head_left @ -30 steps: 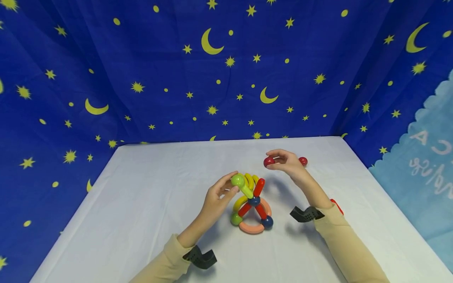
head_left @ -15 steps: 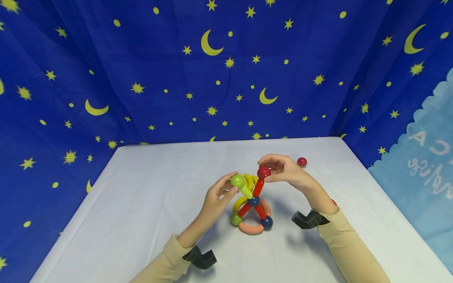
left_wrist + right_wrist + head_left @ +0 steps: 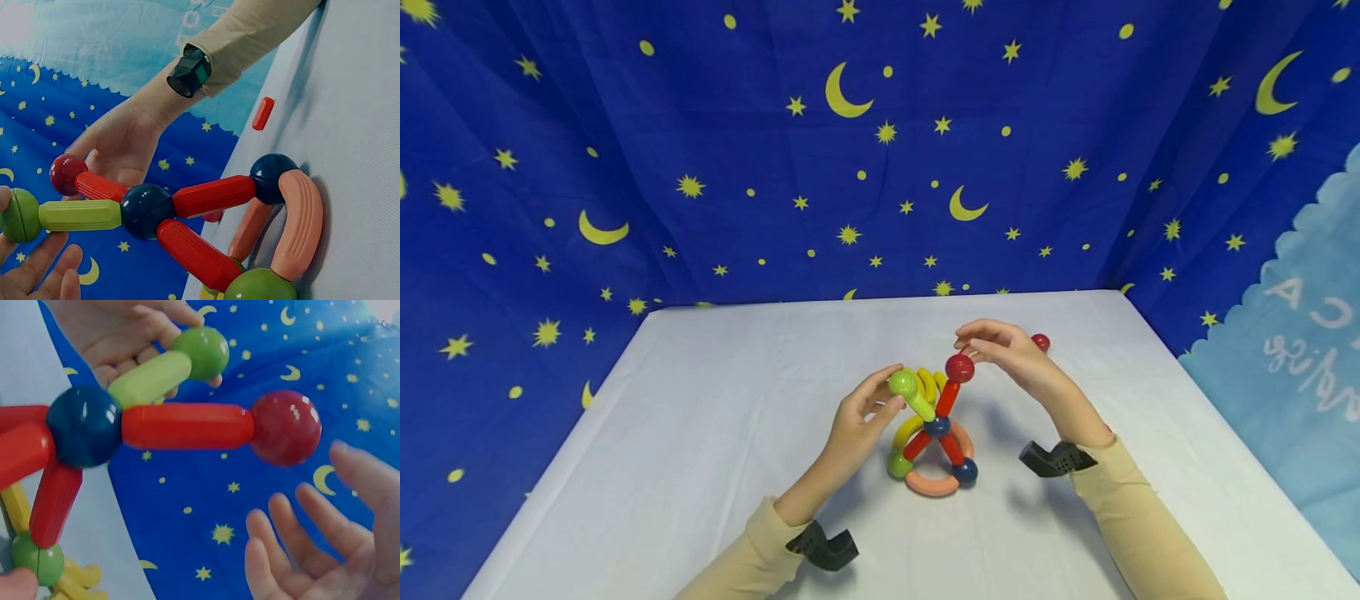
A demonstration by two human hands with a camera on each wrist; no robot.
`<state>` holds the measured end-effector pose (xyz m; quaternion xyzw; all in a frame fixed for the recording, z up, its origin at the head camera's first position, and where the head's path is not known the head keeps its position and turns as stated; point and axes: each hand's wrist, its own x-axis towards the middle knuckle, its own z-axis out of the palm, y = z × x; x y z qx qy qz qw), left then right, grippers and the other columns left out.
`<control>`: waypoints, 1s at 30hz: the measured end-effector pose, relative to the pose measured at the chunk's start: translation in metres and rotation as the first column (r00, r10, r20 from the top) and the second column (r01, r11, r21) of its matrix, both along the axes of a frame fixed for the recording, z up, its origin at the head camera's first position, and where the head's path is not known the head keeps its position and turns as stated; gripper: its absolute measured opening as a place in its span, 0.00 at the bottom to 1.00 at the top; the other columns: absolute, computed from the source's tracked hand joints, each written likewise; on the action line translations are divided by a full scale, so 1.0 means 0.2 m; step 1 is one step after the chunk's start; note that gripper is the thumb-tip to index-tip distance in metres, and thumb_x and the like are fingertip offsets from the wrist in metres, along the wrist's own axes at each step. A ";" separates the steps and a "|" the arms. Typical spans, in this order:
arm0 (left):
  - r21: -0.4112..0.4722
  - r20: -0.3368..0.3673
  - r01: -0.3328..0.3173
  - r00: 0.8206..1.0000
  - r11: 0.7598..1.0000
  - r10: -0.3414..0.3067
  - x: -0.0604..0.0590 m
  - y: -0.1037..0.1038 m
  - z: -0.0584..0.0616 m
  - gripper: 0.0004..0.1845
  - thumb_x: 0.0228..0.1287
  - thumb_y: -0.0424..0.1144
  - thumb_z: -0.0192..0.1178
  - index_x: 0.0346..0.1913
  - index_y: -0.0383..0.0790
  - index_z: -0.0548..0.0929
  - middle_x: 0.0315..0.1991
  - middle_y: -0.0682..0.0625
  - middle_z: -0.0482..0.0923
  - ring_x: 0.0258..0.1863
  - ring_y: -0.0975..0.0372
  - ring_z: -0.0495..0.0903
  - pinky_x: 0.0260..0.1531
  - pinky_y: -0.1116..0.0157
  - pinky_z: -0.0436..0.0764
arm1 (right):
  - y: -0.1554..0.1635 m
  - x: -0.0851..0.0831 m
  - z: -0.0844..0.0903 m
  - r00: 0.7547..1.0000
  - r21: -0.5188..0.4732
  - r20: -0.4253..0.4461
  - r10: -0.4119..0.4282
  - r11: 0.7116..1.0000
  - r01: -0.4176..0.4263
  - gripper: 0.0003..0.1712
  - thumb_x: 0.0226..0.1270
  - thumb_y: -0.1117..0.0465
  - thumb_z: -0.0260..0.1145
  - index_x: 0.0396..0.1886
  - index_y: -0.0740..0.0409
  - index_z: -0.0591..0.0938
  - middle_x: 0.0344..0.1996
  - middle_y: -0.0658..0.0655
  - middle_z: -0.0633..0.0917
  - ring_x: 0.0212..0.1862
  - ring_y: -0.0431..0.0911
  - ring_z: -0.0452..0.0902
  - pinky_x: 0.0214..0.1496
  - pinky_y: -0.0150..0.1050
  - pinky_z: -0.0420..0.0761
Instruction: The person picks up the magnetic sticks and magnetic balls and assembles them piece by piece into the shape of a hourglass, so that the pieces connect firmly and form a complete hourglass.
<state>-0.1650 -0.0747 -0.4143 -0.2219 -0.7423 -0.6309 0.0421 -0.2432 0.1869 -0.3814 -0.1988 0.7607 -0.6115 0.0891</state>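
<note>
A toy structure of rods and balls stands on the table, with a dark blue ball (image 3: 937, 427) at its crossing point. My left hand (image 3: 859, 421) pinches the green ball (image 3: 201, 353) at the tip of the light green rod (image 3: 80, 215). The red ball (image 3: 286, 428) sits on the end of the upper red rod (image 3: 187, 426). Close beside that ball is my right hand (image 3: 1011, 354), its fingers spread and apart from it in the right wrist view. Below, red rods run down to a green ball (image 3: 900, 464) and another blue ball (image 3: 966, 472), joined by a curved pink piece (image 3: 932, 485).
Curved yellow pieces (image 3: 928, 383) form the structure's far side. A second red ball (image 3: 1041, 342) lies on the white table (image 3: 760, 375) behind my right hand. A loose red rod (image 3: 264, 113) lies near the right forearm. Starry blue cloth (image 3: 737, 150) hangs behind the table.
My right hand has brought the red ball left and down onto the upper red rod's tip, then let go and drawn back slightly. My left hand has kept its place.
</note>
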 end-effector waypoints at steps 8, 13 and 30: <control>-0.007 0.005 -0.012 1.000 1.000 0.012 0.00 0.00 0.00 0.23 0.68 0.35 0.55 0.65 0.39 0.70 0.49 0.39 0.81 0.42 0.65 0.81 0.45 0.69 0.78 | -0.05 -0.09 -0.21 0.962 0.152 0.076 -0.262 0.957 0.249 0.21 0.67 0.62 0.60 0.54 0.73 0.74 0.41 0.60 0.84 0.34 0.34 0.77 0.41 0.31 0.81; -0.003 0.013 -0.007 1.000 1.000 0.007 0.01 0.00 0.00 0.23 0.68 0.36 0.55 0.65 0.39 0.70 0.49 0.40 0.81 0.42 0.68 0.80 0.45 0.69 0.77 | -0.11 -0.12 -0.37 0.960 0.276 -0.022 -0.278 0.922 0.273 0.22 0.55 0.67 0.65 0.50 0.74 0.77 0.42 0.71 0.83 0.28 0.39 0.76 0.31 0.33 0.79; 0.016 0.033 0.004 0.999 1.000 -0.005 0.00 0.00 0.00 0.23 0.68 0.36 0.55 0.65 0.38 0.69 0.51 0.39 0.80 0.41 0.70 0.79 0.46 0.69 0.76 | -0.16 -0.07 -0.39 0.934 0.472 -0.228 -0.275 0.808 0.352 0.13 0.53 0.61 0.70 0.33 0.68 0.82 0.21 0.58 0.81 0.22 0.43 0.70 0.27 0.31 0.70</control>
